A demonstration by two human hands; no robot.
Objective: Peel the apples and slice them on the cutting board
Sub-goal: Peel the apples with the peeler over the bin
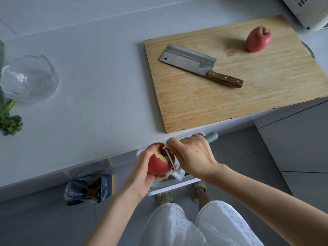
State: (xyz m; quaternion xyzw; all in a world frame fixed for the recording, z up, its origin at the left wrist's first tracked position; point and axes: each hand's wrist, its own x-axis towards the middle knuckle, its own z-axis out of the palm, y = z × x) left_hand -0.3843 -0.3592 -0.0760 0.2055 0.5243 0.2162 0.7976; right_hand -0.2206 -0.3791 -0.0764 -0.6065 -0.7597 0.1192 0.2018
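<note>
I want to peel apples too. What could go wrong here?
The peeler blade works close to the left hand gripping the apple, so a slip might nick the thumb. The apple is held past the counter edge above a white bin; dropped, it would likely land there. The cleaver lies bare on the cutting board; a careless reach could cut.

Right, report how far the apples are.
Done: only a small patch peeled at the top of the apple. In hand: the left hand grips it, the right hand works the peeler. Left: the rest of its skin, the whole second apple on the cutting board, all slicing; the cleaver lies unused.
</note>
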